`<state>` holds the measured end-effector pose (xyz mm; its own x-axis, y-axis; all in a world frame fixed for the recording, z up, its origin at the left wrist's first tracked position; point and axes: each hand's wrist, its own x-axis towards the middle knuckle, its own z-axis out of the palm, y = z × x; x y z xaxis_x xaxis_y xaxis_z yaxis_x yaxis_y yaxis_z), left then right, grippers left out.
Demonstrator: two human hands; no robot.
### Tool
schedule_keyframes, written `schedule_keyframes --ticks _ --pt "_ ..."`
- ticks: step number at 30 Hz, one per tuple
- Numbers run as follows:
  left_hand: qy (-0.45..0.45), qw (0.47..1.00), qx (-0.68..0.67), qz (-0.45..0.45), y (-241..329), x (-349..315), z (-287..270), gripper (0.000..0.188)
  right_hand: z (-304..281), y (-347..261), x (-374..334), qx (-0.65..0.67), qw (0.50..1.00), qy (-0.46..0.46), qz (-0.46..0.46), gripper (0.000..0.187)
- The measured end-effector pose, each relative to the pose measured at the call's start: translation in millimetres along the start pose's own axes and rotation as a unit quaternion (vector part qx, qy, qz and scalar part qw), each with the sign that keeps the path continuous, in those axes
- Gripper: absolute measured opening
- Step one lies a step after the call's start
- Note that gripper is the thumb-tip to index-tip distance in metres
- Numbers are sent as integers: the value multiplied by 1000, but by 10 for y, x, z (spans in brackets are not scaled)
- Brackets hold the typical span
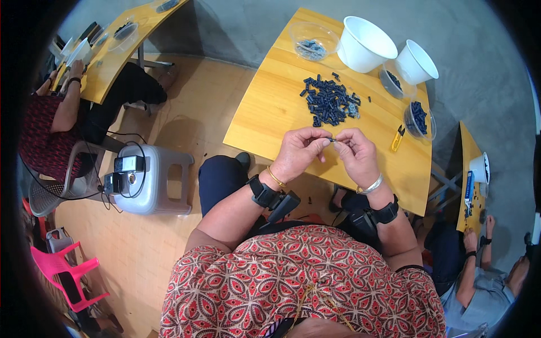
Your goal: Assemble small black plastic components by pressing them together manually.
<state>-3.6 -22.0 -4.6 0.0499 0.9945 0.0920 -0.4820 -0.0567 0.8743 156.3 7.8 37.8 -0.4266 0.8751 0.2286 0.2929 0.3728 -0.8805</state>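
Above the near edge of the table, my left hand (304,151) and my right hand (357,155) meet, thumbs and index fingers pinched together. Between the fingertips sits a small dark piece (331,139), gripped from both sides; it is mostly covered, and its exact kind is too small to tell. Just beyond my hands lies a heap of small black cylindrical pieces (327,101), with some clear or silvery bits (353,107) at its right side. To the right of my right hand, yellow-handled thread snips (398,138) rest on the wood.
Along the far side of the yellow wooden table (265,118) stand a clear bowl of small silvery parts (311,49), two white tubs (366,45) and clear bowls of black pieces (420,117). A grey stool (152,180) with devices and cables is at left. Other people work at side tables.
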Motion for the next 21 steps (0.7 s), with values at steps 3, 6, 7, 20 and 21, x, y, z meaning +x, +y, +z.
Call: schedule_keyframes --ticks 3,6,7,20,21 --pt "5 1000 -22 11 27 9 32 14 21 0 -42 0 1000 5 16 7" --pt "14 998 -63 -18 33 -5 89 14 68 68 -92 47 999 21 18 7" --pt "9 998 -60 -16 15 -7 91 14 84 87 -112 46 998 25 15 7" --pt "7 814 522 256 -120 29 81 9 67 413 -137 -229 953 56 -192 8" --pt "11 812 524 258 -113 23 87 8 66 392 -133 -226 951 55 -203 7"
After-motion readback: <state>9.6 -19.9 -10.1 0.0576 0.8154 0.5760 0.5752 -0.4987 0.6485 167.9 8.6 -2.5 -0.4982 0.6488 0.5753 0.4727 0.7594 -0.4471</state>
